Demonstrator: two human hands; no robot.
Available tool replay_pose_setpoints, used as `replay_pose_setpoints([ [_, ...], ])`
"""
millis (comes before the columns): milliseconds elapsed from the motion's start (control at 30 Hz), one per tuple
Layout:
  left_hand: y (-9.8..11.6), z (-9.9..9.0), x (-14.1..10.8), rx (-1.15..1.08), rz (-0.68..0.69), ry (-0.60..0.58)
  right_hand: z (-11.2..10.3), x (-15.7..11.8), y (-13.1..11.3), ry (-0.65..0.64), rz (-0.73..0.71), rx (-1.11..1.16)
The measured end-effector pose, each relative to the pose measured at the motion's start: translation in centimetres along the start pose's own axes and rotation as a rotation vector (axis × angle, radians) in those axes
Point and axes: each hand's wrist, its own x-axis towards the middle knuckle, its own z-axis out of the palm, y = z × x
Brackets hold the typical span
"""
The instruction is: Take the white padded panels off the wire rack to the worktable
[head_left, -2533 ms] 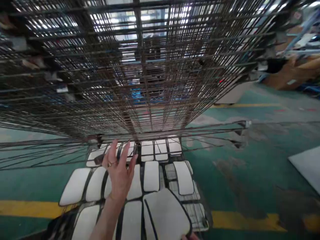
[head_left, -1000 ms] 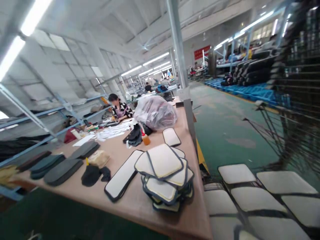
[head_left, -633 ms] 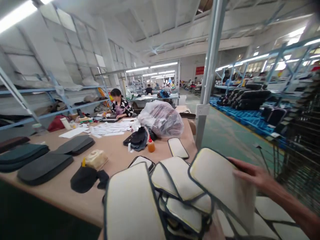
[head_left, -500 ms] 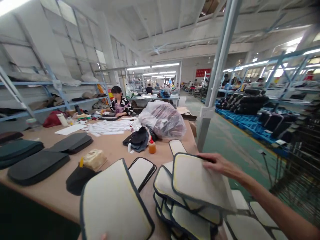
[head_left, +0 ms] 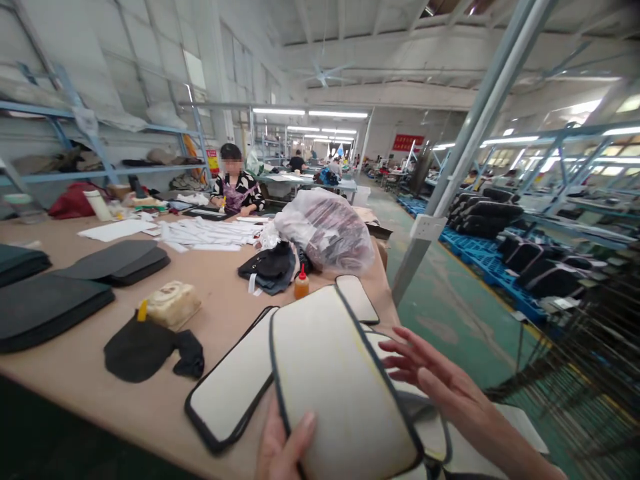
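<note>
A cream panel with dark edging and rounded corners (head_left: 340,380) is tilted up in front of me. My left hand (head_left: 285,437) grips its lower left edge, thumb on the cream face and fingers behind. At the panel's right edge, my right hand (head_left: 440,383) is open, fingers spread and nothing held in them. Behind the raised panel and partly hidden by it lies a stack of similar panels (head_left: 435,433). Another edged panel (head_left: 235,380) rests on the table to the left, and a small one (head_left: 356,299) lies farther back.
On the brown-covered table (head_left: 165,413) are a glue bottle with a red cap (head_left: 301,283), a yellowish block (head_left: 173,303), dark fabric pieces (head_left: 137,347), grey panel stacks (head_left: 45,307) and a plastic-wrapped bundle (head_left: 327,230). A metal post (head_left: 465,147) stands right; a co-worker (head_left: 235,183) sits opposite.
The panel in my left hand has moved right, now covering much of the stack. My right hand has let go of the stack's top panel and opened. The camera view has shifted.
</note>
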Motion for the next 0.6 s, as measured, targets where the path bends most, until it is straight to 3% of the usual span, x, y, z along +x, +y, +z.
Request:
replay_pose_setpoints([
  [100, -0.8, 4.2, -0.7, -0.001, 0.021, -0.287, -0.8, -2.3, -1.7, 0.198, 0.093, 0.043],
  [167, -1.3, 4.9, -0.7, 0.036, 0.088, -0.401, -2.1, -3.0, -1.6, 0.362, 0.134, 0.011],
  [200, -1.6, 4.5, -0.3, 0.056, 0.134, -0.378, -2.9, -3.1, -1.0, 0.421, 0.142, 0.001],
  [267, -2.7, 1.9, 0.8, 0.142, 0.213, -0.164, -4.3, -3.2, 1.3, 0.479, 0.154, -0.015],
  [333, -4.4, -1.8, 2.5, 0.247, 0.183, 0.099, -5.2, -3.2, 4.9, 0.468, 0.169, -0.058],
  [367, -5.5, -3.7, 3.3, 0.290, 0.141, 0.166, -5.5, -3.2, 7.1, 0.447, 0.170, -0.114],
  [467, -9.3, -8.2, 4.9, 0.268, -0.076, 0.206, -6.1, -3.1, 13.2, 0.380, 0.084, -0.440],
  [600, -13.4, -9.6, 5.7, 0.165, -0.245, 0.276, -6.7, -2.9, 16.9, 0.237, -0.053, -0.721],
])
